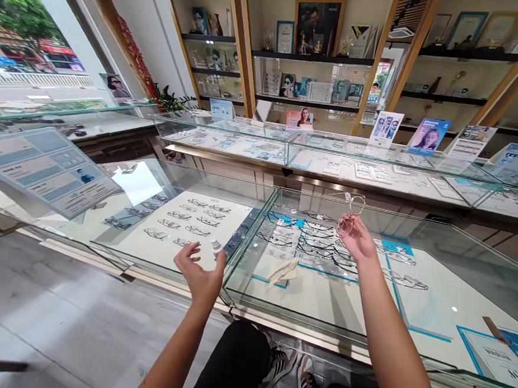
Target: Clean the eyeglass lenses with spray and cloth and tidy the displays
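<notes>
My right hand (359,239) holds a pair of thin-framed glasses (356,205) up over the right glass display case (438,221), its fingers closed on the frame. Over the left case, my left hand (200,272) has its fingers apart and curved. A small white bottle (216,247) shows just beside its thumb; whether the two touch, I cannot tell. A crumpled pale cloth (282,271) lies on the right case, left of my right hand. Rows of glasses (197,216) are laid out inside the left case, and more dark frames (326,246) inside the right one.
A tilted blue-and-white sign (48,170) stands on the left case. Behind runs another glass counter (324,145) with upright cards, including a blue-purple one (429,137). A framed blue-edged card (491,352) is at the lower right. Shelves line the back wall.
</notes>
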`<action>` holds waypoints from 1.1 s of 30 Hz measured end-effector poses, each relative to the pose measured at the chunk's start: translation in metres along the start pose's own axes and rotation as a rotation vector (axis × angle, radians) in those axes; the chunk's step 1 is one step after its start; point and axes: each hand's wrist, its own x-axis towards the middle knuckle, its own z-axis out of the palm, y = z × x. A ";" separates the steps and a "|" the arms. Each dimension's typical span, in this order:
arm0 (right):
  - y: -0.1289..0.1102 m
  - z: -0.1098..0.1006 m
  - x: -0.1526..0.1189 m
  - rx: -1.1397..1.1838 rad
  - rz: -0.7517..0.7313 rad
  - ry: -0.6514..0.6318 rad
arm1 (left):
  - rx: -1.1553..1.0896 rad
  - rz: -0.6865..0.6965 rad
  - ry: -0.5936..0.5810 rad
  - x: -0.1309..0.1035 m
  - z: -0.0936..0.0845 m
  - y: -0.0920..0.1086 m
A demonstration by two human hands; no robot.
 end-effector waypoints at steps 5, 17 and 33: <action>-0.001 0.001 0.000 -0.008 -0.002 0.012 | -0.004 -0.284 -0.434 0.021 0.010 -0.040; -0.002 0.011 0.001 -0.056 -0.076 0.016 | -1.064 -0.288 -1.040 0.047 0.117 0.133; 0.031 0.049 -0.014 -0.653 -0.246 0.023 | -1.431 -0.589 -1.468 0.025 0.188 0.120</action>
